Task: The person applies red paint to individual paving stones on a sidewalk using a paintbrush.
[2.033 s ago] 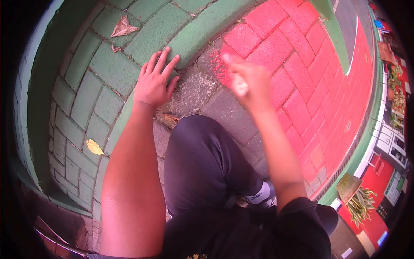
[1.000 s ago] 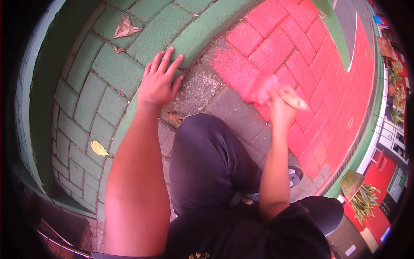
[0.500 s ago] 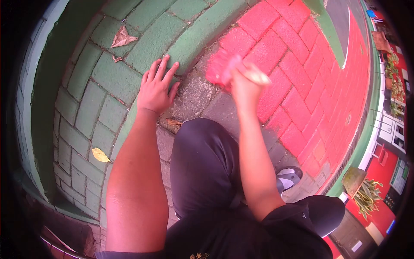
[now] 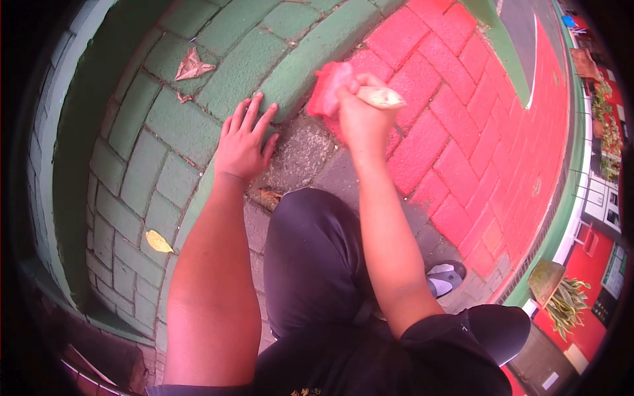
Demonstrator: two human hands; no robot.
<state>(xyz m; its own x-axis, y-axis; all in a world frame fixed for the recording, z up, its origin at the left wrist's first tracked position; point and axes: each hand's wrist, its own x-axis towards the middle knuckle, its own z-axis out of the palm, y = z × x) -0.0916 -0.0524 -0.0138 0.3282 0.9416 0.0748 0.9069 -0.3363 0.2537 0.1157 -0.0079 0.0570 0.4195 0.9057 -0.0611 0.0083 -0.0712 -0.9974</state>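
Note:
My right hand (image 4: pixel 362 125) grips a paintbrush (image 4: pixel 381 98) by its pale handle. Its wide bristles, coated in red paint, are against the paving beside the green curb (image 4: pixel 309 58). Wet-looking red paint covers the paving bricks (image 4: pixel 422 82) to the right of the brush. Below the bristles lies an unpainted grey patch of paving (image 4: pixel 300 148). My left hand (image 4: pixel 243 145) rests on the green curb with its fingers spread, holding nothing.
A dry brown leaf (image 4: pixel 193 65) and a yellow leaf (image 4: pixel 158 241) lie on the green bricks (image 4: pixel 181 125). My bent knee (image 4: pixel 310 244) is close under both hands. Potted plants (image 4: pixel 564 303) stand at the far right.
My right hand has moved the paintbrush up and to the left, toward the green curb. My left hand stays in place on the curb, while the view has shifted slightly.

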